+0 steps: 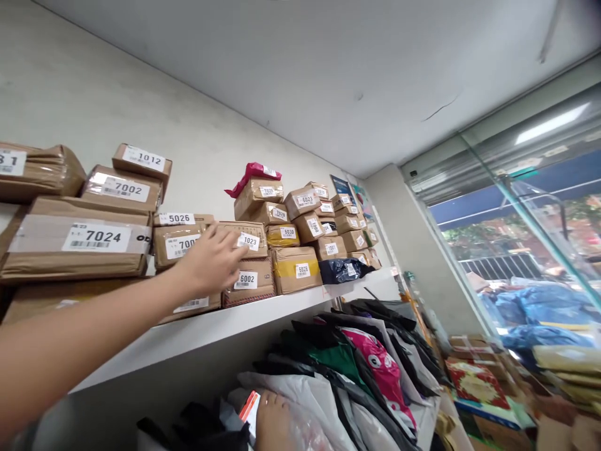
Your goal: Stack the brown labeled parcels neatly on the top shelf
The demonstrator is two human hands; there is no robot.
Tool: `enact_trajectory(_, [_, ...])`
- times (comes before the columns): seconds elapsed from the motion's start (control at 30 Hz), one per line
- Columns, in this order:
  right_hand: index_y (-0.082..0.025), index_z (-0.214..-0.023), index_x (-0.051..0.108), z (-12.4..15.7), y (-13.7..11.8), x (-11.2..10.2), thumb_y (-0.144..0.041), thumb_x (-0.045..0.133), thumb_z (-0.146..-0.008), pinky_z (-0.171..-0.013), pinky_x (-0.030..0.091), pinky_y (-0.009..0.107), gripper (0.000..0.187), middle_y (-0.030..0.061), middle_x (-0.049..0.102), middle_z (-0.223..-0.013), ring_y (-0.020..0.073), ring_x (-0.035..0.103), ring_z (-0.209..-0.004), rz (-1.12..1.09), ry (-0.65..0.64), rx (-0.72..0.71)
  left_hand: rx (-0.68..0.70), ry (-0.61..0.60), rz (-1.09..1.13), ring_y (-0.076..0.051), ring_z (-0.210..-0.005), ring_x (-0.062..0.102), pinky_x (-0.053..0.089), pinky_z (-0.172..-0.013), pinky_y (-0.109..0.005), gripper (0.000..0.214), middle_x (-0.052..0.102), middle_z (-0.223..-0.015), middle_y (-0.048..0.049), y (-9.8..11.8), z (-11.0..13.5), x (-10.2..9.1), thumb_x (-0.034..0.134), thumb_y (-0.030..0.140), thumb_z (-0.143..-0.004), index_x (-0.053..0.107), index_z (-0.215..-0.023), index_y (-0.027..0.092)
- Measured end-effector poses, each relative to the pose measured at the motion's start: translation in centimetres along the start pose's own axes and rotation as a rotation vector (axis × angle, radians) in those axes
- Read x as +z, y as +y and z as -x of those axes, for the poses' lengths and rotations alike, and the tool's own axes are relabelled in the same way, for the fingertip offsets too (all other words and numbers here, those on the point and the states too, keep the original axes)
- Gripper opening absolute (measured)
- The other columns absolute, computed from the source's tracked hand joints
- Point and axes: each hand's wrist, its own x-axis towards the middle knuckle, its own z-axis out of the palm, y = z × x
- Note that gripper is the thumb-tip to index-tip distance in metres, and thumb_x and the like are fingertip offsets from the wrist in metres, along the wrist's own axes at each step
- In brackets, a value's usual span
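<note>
My left hand [211, 260] reaches from the lower left up to the white shelf [263, 313]. Its spread fingers touch the front of a brown cardboard box labelled 1023 [244, 241]. That box sits on a box labelled 6002 [251, 282], and to its left is a box whose label starts with 700 [176, 244]. The hand grips nothing. My right hand [275, 419] is low at the bottom edge, partly under clear plastic, and looks closed on a plastic-bagged parcel [248, 410] with a white and orange label.
Several numbered boxes fill the shelf: 7024 [75, 241], 7002 [122, 188], 1012 [143, 160], 5026 [176, 218], 5028 [295, 269]. A dark blue bag [340, 270] lies at the row's end. Bagged parcels [370, 369] pile below. A glass front [530, 250] is on the right.
</note>
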Motion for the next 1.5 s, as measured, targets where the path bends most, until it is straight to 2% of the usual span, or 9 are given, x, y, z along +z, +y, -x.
enact_trajectory(0.1, [-0.013, -0.115, 0.060, 0.4, 0.4, -1.2, -0.020, 0.081, -0.051, -0.090, 0.048, 0.053, 0.068, 0.0190, 0.064, -0.115, 0.0379, 0.058, -0.107, -0.062, 0.004, 0.042, 0.109, 0.078, 0.107, -0.034, -0.115, 0.053, 0.036, -0.102, -0.053, 0.038, 0.061, -0.120, -0.0184, 2.9, 0.1, 0.7, 0.052, 0.037, -0.080, 0.065, -0.109, 0.017])
enact_trajectory(0.2, [-0.014, -0.108, 0.062, 0.9, 2.1, -3.3, -0.030, 0.077, -0.056, -0.091, 0.047, 0.052, 0.056, 0.0157, 0.063, -0.111, 0.0366, 0.057, -0.105, -0.248, 0.127, 0.017, 0.154, 0.064, 0.234, -0.032, -0.111, 0.056, 0.043, -0.095, -0.047, 0.036, 0.062, -0.119, -0.0165, 6.3, 0.2, 1.5, 0.052, 0.040, -0.081, 0.066, -0.105, 0.018])
enact_trajectory(0.4, [-0.018, -0.107, 0.052, -0.4, 7.1, -8.9, -0.010, 0.055, -0.071, -0.079, 0.054, 0.043, 0.036, 0.0108, 0.057, -0.100, 0.0262, 0.057, -0.093, -0.457, 0.794, -0.279, -0.017, -0.062, 0.196, -0.033, -0.101, 0.059, 0.049, -0.081, -0.046, 0.056, 0.065, -0.115, -0.0202, 11.9, 2.0, 3.8, 0.046, 0.050, -0.083, 0.065, -0.113, 0.008])
enact_trajectory(0.53, [-0.014, -0.121, 0.044, -3.1, 9.6, -14.9, -0.013, 0.052, -0.076, -0.087, 0.052, 0.047, 0.046, 0.0166, 0.051, -0.114, 0.0283, 0.051, -0.106, -0.399, 1.064, -0.435, -0.227, -0.015, 0.103, -0.034, -0.096, 0.058, 0.048, -0.081, -0.047, 0.057, 0.066, -0.107, -0.0208, 13.8, 2.7, 5.1, 0.041, 0.052, -0.084, 0.067, -0.109, 0.008])
enact_trajectory(0.7, [-0.013, -0.117, 0.049, -7.0, 11.0, -20.9, -0.016, 0.059, -0.074, -0.093, 0.048, 0.047, 0.045, 0.0155, 0.054, -0.116, 0.0290, 0.048, -0.109, -0.315, 0.920, -0.706, -0.433, 0.015, 0.076, -0.034, -0.086, 0.057, 0.047, -0.076, -0.047, 0.046, 0.062, -0.088, -0.0183, 14.7, 2.4, 5.0, 0.036, 0.045, -0.087, 0.067, -0.092, 0.012])
enact_trajectory(0.9, [-0.015, -0.103, 0.056, -9.3, 11.7, -20.4, -0.031, 0.067, -0.070, -0.094, 0.047, 0.046, 0.038, 0.0116, 0.056, -0.107, 0.0282, 0.045, -0.104, -0.365, 0.894, -0.914, -0.592, -0.055, 0.177, -0.030, -0.086, 0.054, 0.046, -0.079, -0.046, 0.036, 0.059, -0.087, -0.0135, 14.6, 2.6, 4.5, 0.036, 0.043, -0.088, 0.061, -0.087, 0.018])
enact_trajectory(1.07, [-0.017, -0.110, 0.057, -10.0, 12.2, -18.5, -0.035, 0.071, -0.072, -0.103, 0.040, 0.053, 0.045, 0.0120, 0.053, -0.112, 0.0289, 0.041, -0.107, -0.333, 1.001, -0.975, -0.675, -0.161, 0.151, -0.030, -0.086, 0.052, 0.045, -0.082, -0.046, 0.045, 0.056, -0.086, -0.0123, 13.0, 0.4, 2.2, 0.027, 0.051, -0.088, 0.060, -0.086, 0.020])
enact_trajectory(1.2, [-0.023, -0.118, 0.057, -11.2, 12.4, -18.0, -0.017, 0.068, -0.070, -0.100, 0.043, 0.052, 0.049, 0.0109, 0.050, -0.112, 0.0285, 0.040, -0.107, -0.301, 1.085, -1.001, -0.872, -0.014, -0.038, -0.033, -0.108, 0.047, 0.036, -0.100, -0.046, 0.056, 0.052, -0.105, -0.0171, 8.4, -6.4, 1.1, 0.028, 0.052, -0.085, 0.055, -0.113, 0.012])
enact_trajectory(1.5, [-0.026, -0.106, 0.066, -12.0, 11.5, -16.8, -0.009, 0.045, -0.087, -0.103, 0.041, 0.044, 0.034, 0.0063, 0.058, -0.105, 0.0222, 0.049, -0.103, -0.364, 1.388, -0.978, -1.318, 0.034, 0.135, -0.045, -0.127, 0.034, 0.029, -0.103, -0.056, 0.099, 0.039, -0.136, -0.0280, -2.8, -22.1, 5.7, 0.056, 0.070, -0.063, 0.037, -0.137, 0.008])
